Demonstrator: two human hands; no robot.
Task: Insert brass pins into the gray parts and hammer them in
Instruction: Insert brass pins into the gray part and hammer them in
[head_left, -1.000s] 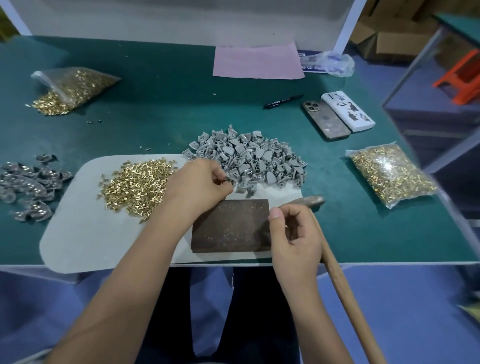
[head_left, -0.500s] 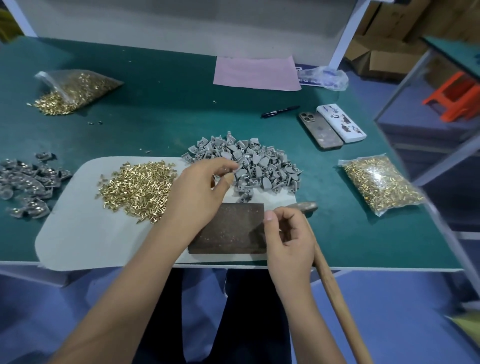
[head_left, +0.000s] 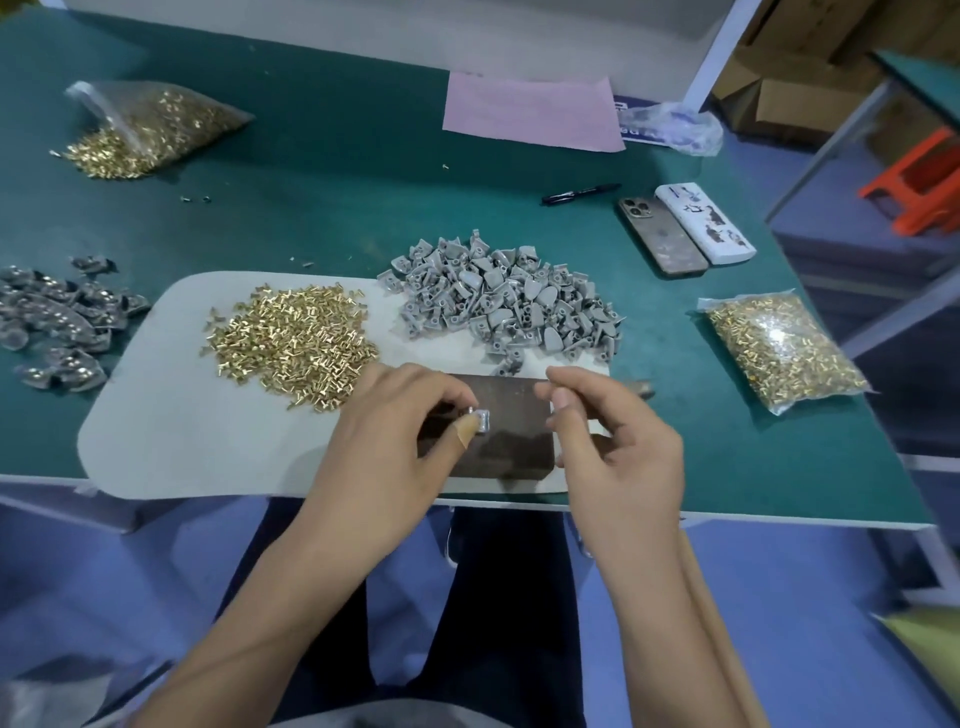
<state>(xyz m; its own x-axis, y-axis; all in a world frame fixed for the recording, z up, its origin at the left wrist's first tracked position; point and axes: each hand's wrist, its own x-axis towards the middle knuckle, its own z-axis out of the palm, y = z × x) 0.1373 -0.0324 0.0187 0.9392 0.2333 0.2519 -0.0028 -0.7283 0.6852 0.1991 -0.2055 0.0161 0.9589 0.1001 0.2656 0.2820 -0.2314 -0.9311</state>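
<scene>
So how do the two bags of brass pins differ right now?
The left bag of brass pins lies at the far left of the table, open, with pins spilling out of its mouth. The right bag of brass pins lies near the right edge, looks closed, and holds its pins in. Both are clear plastic, and neither is touched by the hands.

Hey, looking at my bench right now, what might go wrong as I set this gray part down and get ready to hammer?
1. The left hand pinches the gray part over the dark block by the fingertips; a hammer blow there might hit a finger.
2. The block sits near the table edge; a dropped part would likely fall to the floor.
3. The brass pins lie loose right beside the left hand, so a brush of it may scatter them.
</scene>
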